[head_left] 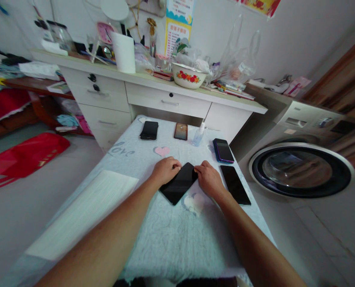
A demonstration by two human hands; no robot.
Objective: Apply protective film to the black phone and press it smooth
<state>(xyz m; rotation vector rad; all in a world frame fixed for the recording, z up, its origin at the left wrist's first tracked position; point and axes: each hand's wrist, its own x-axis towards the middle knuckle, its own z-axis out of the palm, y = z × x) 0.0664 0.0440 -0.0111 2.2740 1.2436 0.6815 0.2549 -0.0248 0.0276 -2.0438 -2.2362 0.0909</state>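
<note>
A black phone lies tilted at an angle on the cloth-covered table, dark screen up. My left hand is at its upper left edge, fingers curled and closed on that side. At the upper right corner, my right hand pinches the phone between thumb and fingers. To the right lie another dark phone or tablet and a stack of phones. Farther back are a clear spray bottle, a brown-tinted phone or case and a black item.
A white sheet lies at the table's left. Behind stands a white desk with a flowered bowl, a paper roll and bags. A washing machine is at the right, a red bag on the left floor.
</note>
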